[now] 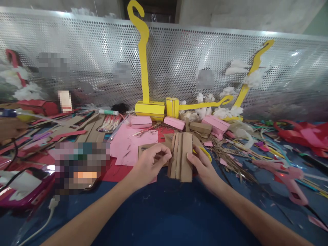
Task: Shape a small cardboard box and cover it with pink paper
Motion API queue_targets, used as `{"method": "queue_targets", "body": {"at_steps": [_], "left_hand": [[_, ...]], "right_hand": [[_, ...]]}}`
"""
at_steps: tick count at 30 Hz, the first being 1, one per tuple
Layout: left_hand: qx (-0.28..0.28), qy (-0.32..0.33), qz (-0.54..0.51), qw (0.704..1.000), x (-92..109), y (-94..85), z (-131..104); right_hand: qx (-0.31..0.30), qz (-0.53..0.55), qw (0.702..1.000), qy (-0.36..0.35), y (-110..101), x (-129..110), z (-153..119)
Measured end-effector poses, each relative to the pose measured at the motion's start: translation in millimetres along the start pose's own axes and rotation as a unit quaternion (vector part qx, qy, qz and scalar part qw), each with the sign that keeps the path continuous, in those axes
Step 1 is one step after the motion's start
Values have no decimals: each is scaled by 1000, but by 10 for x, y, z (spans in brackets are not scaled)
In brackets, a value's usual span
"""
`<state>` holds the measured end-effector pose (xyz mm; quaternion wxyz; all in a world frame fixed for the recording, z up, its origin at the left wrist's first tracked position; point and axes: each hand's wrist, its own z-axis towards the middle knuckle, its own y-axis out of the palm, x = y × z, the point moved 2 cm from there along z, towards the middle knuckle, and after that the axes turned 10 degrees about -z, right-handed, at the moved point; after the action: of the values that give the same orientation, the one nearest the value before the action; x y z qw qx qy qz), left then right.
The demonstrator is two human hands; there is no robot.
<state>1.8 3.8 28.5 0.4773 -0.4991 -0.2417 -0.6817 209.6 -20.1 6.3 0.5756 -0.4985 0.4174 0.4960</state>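
A folded brown cardboard piece (186,160) with lengthwise creases stands in front of me at the middle of the table. My right hand (205,167) grips its right side, thumb on the near face and fingers behind. Beside those fingers a yellow curved loop (207,153) shows, perhaps a scissors handle; most of it is hidden. At the cardboard's left edge, my left hand (150,162) is closed in a pinch of thumb and forefinger. What sits between those fingertips, if anything, is too small to make out.
Pink paper (125,145) lies beyond my left hand. Yellow hook-topped stands (144,68) and small pink boxes (141,122) line the back. A pink glue gun (289,177) rests at right; a blurred phone (82,164) at left. Another person's hand (12,129) shows at far left.
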Motion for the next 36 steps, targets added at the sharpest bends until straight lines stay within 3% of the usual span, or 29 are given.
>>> {"method": "queue_targets", "body": {"at_steps": [8, 16, 20, 24, 29, 32, 36], "left_hand": [[22, -42, -48, 998, -57, 7, -8], [71, -11, -63, 995, -22, -96, 49], [52, -5, 7, 999, -10, -86, 29], [16, -6, 51, 999, 18, -20, -9], [18, 46, 139, 989, 33, -22, -5], [15, 73, 208, 975, 19, -44, -9], [-4, 135, 334, 933, 21, -37, -33]], "right_hand": [[-23, 44, 999, -3, 19, 34, 7], [-8, 37, 999, 5, 0, 74, 14], [-18, 36, 999, -3, 17, 41, 14], [-12, 17, 998, -55, 13, -32, 15], [-20, -29, 994, -99, 13, -79, -26], [-23, -56, 990, -125, 13, -63, -52], [-16, -101, 983, -152, 6, -40, -67]]}}
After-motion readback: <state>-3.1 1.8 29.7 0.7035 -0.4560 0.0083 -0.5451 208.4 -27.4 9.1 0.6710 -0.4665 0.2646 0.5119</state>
